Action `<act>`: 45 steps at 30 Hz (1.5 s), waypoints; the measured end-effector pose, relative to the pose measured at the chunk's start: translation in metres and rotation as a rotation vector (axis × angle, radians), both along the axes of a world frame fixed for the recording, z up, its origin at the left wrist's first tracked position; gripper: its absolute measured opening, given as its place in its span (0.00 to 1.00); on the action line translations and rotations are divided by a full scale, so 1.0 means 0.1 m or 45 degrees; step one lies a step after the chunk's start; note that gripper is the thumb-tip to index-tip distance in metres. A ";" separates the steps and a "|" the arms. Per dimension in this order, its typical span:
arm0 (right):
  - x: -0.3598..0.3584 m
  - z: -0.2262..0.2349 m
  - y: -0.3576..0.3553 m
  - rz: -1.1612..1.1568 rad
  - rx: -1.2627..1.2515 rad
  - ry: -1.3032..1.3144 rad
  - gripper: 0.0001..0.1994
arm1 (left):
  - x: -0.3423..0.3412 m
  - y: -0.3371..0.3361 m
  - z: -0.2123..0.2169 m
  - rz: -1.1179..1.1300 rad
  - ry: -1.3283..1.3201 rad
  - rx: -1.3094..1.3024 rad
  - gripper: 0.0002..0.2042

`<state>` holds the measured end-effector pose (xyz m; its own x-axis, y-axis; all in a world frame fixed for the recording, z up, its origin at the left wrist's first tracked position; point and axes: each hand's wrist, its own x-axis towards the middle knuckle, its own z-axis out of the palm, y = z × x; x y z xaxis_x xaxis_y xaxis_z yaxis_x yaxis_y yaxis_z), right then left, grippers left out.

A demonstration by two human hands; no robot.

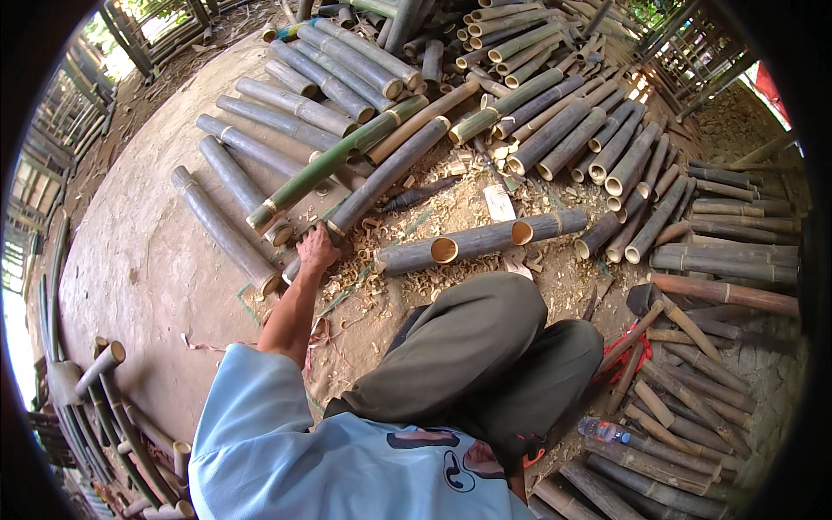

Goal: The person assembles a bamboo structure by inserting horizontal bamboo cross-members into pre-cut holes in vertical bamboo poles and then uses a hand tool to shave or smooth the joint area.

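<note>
My left hand (317, 248) reaches forward and grips the near end of a dark bamboo tube (390, 178), which slants away to the right on the ground. A green bamboo tube (334, 160) lies alongside, to its left. My right hand is out of sight; only a bit of that arm shows by my shirt at the lower edge. In front of my bent knees rests a dark bamboo tube with two round holes (477, 243) cut in its upper side. Pale curled shavings (416, 290) are scattered around it.
Several bamboo tubes (234, 173) lie at the left, with a large pile of cut tubes (555, 113) at the far right. More bamboo (685, 390) is stacked at my right, beside a plastic bottle (604, 430). A pale flat piece (499, 203) lies beyond the holed tube.
</note>
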<state>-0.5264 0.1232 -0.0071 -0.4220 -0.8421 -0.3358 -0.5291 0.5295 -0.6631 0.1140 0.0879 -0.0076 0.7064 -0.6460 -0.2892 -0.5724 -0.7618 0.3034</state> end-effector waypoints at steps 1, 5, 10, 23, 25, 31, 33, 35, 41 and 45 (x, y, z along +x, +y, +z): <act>-0.02 0.00 0.00 -0.015 -0.009 -0.015 0.31 | 0.05 0.00 -0.07 -0.018 0.014 -0.007 0.31; -0.07 -0.04 0.07 -0.056 -0.009 -0.082 0.30 | 0.25 0.04 -0.17 -0.080 0.009 -0.022 0.30; -0.12 -0.08 0.15 -0.109 -0.010 -0.137 0.29 | 0.23 0.08 -0.18 -0.076 -0.006 -0.114 0.28; -0.41 -0.08 0.23 -0.370 -0.097 -0.450 0.27 | -0.17 0.38 0.28 -0.094 0.145 -0.373 0.26; -0.52 -0.02 0.13 -0.448 -0.166 -0.648 0.26 | -0.27 0.56 0.40 -0.088 0.229 -0.365 0.25; -0.15 1.35 -0.74 0.414 -0.816 0.390 0.18 | -0.76 0.80 0.59 -0.266 -0.093 -0.486 0.22; 0.34 2.15 -0.95 0.440 -0.883 0.210 0.17 | -0.90 0.68 0.75 -0.410 -0.179 -0.524 0.21; 1.02 2.69 -1.20 0.518 -1.021 0.044 0.19 | -1.02 0.62 0.82 -0.533 -0.208 -0.595 0.20; 2.37 2.37 -2.33 1.045 -0.161 -0.108 0.55 | -1.47 0.19 0.82 -0.853 -0.247 -0.694 0.16; 2.63 1.37 -2.31 1.008 -0.392 -0.031 0.48 | -1.85 -0.06 0.70 -1.022 -0.183 -0.686 0.15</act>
